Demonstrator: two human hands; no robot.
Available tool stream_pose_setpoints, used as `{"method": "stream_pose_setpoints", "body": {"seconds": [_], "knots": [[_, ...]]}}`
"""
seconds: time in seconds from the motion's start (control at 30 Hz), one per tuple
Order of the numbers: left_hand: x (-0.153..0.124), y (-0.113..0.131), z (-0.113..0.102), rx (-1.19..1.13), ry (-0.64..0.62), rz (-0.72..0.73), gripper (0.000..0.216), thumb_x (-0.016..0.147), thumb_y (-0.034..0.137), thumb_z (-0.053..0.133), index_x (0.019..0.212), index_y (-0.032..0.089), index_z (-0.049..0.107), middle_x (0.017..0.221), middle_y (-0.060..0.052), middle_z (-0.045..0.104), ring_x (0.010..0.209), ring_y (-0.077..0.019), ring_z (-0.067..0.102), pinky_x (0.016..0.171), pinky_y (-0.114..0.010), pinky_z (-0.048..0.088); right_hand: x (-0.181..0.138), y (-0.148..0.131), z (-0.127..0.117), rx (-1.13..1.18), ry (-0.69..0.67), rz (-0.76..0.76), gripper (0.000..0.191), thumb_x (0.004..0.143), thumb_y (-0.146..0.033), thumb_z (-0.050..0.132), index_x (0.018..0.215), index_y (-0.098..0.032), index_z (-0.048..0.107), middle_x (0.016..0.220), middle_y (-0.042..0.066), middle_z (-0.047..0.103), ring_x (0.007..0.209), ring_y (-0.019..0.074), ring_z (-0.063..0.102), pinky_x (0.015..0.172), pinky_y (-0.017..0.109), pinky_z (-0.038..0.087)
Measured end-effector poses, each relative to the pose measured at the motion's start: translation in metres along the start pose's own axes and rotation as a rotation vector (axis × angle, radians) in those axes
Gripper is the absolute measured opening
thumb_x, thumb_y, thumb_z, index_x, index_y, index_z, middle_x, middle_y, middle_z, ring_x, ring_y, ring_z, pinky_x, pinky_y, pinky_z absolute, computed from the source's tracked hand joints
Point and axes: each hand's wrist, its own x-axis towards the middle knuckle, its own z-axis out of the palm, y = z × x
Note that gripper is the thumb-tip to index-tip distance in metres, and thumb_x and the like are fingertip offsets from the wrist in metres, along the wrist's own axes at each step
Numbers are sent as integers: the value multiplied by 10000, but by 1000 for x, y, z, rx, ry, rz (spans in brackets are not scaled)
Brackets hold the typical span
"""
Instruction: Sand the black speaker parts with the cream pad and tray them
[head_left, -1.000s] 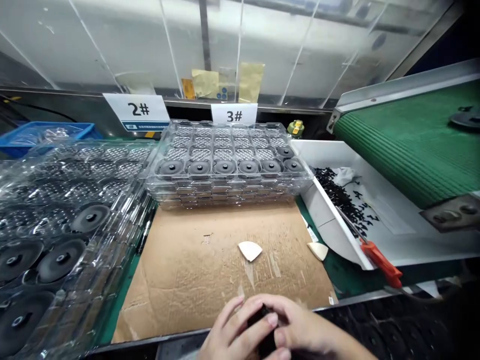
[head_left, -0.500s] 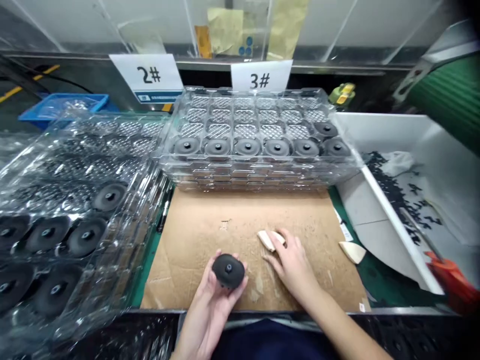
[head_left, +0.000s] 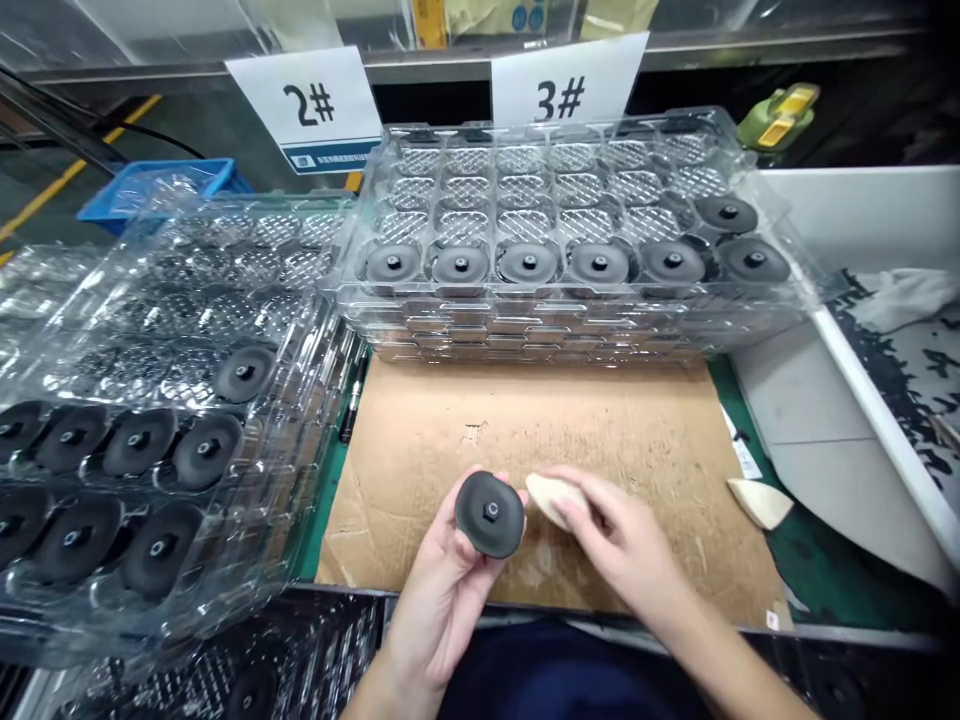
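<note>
Over the cardboard sheet [head_left: 420, 410], my left hand [head_left: 450, 590] holds a round black disc-like part [head_left: 480, 525] with a small raised hub facing up. Its fingers wrap the disc's rim from below. Just to the right, my right hand [head_left: 622, 530] pinches a cream-coloured, pointed wedge [head_left: 551, 492] between thumb and fingers. The wedge's left tip is close to the disc's right edge; whether they touch I cannot tell. A second cream wedge [head_left: 759, 503] lies at the cardboard's right edge.
Stacked clear trays [head_left: 525, 298] stand behind the cardboard, with black discs in the front row. More clear trays [head_left: 289, 480] with discs are at left. A white bin [head_left: 885, 420] with black scraps stands at right. A pen [head_left: 352, 400] lies left of the cardboard.
My right hand has picked the cream wedge up from the cardboard and brought it near the disc. My left hand still holds the disc. The camera view has shifted lower and closer.
</note>
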Motion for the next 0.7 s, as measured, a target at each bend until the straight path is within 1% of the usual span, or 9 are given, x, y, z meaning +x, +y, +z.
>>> {"method": "stream_pose_setpoints", "body": {"seconds": [0.07,0.1,0.17,0.27,0.3,0.43,0.57,0.63,0.7], "knots": [[1,-3,7,33,7,-10,579,637,326,755,1173,247,550,1202,-76,597,1163,-259,504,989,-341,410,6,-26,-12,82,87,-60,276,910,-230,435,1177,-246,503,1111,38,584,1002,177,560,841,297,474],[0,-5,10,43,-6,-25,561,650,320,747,1171,253,552,1190,-69,604,1156,-251,511,969,-324,429,7,-38,-17,106,70,-143,297,904,-204,430,1193,-230,493,1099,49,583,980,175,564,828,295,477],[-1,-8,15,60,-40,-58,531,664,325,736,1161,266,559,1175,-59,613,1117,-245,542,918,-302,470,7,-57,-24,138,-33,-226,311,893,-158,414,1189,-210,494,1038,53,597,896,162,581,775,279,488],[-4,-9,20,89,-44,-41,528,611,339,769,1105,277,594,1121,-31,642,1031,-214,598,845,-248,507,5,-68,-26,117,-231,-195,279,890,-133,409,1122,-225,534,909,18,601,779,136,580,678,243,489],[-5,-8,21,99,-38,-26,508,598,337,777,1074,270,612,1081,-22,659,1009,-198,608,843,-233,504,5,-68,-25,103,-223,-191,270,895,-139,410,1114,-228,540,896,13,595,772,134,575,673,240,486],[-10,-3,25,125,-38,-8,395,643,319,752,1018,264,640,1022,-2,679,977,-175,621,882,-244,484,0,-66,-18,124,14,-310,325,904,-135,394,1213,-170,487,970,61,587,822,156,567,731,280,487],[-16,4,27,171,-26,31,488,596,282,781,1059,300,627,1075,0,671,954,-181,633,854,-239,497,-5,-69,-18,201,-125,-309,297,873,-89,428,1135,-173,539,920,35,602,754,117,578,673,217,491],[-18,5,29,169,-37,30,440,648,249,750,1065,312,626,1059,12,678,961,-146,626,841,-195,485,-3,-73,-21,172,-75,-286,279,878,-101,431,1127,-158,545,921,42,596,785,126,577,703,230,487],[-19,5,31,149,-102,24,431,675,256,730,1084,329,615,1074,21,672,1011,-148,604,883,-213,464,-1,-75,-25,161,7,-340,289,887,-112,427,1159,-127,525,960,63,592,852,146,571,765,255,478]]}}
